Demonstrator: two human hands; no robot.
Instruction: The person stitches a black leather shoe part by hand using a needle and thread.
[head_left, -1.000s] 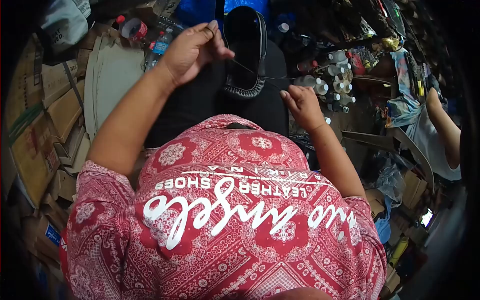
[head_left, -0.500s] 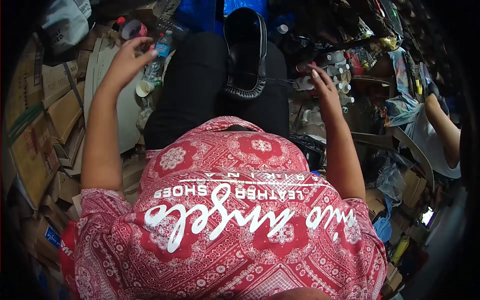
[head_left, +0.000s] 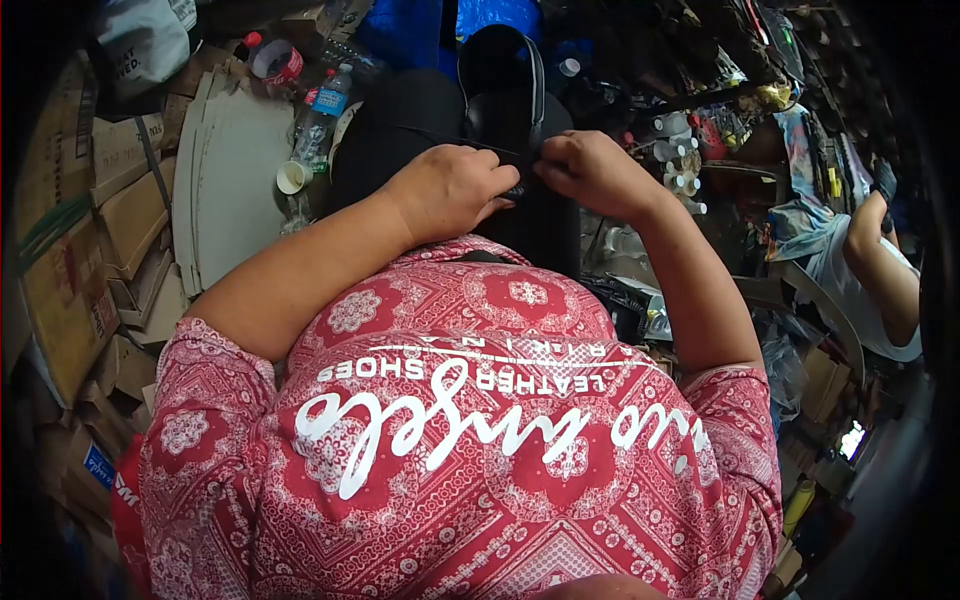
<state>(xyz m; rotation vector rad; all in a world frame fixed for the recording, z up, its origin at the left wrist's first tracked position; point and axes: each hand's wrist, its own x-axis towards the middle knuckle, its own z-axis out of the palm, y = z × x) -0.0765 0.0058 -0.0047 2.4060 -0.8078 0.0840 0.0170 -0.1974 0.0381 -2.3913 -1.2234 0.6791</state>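
A black shoe upper [head_left: 538,95] with a gathered, stitched edge lies on my dark-trousered lap, its near end largely hidden by my hands. My left hand [head_left: 450,188] is closed at that near end, thumb and fingers pinching a dark bit of its edge. Close beside it, my right hand [head_left: 595,175] is closed in a pinch at the upper's right side; whatever sits between those fingertips is too small to make out. A thin black thread [head_left: 430,132] runs across my lap just beyond the left knuckles.
Plastic bottles [head_left: 325,105] and a paper cup [head_left: 292,178] stand to the left, by a pale curved board [head_left: 225,190] and stacked cardboard [head_left: 130,200]. More small bottles [head_left: 680,150] lie right. Another person's arm [head_left: 880,260] shows at far right.
Both hands have come inward from wide apart and now meet over the near end of the upper. A thread that stretched from the upper toward my right hand no longer shows there.
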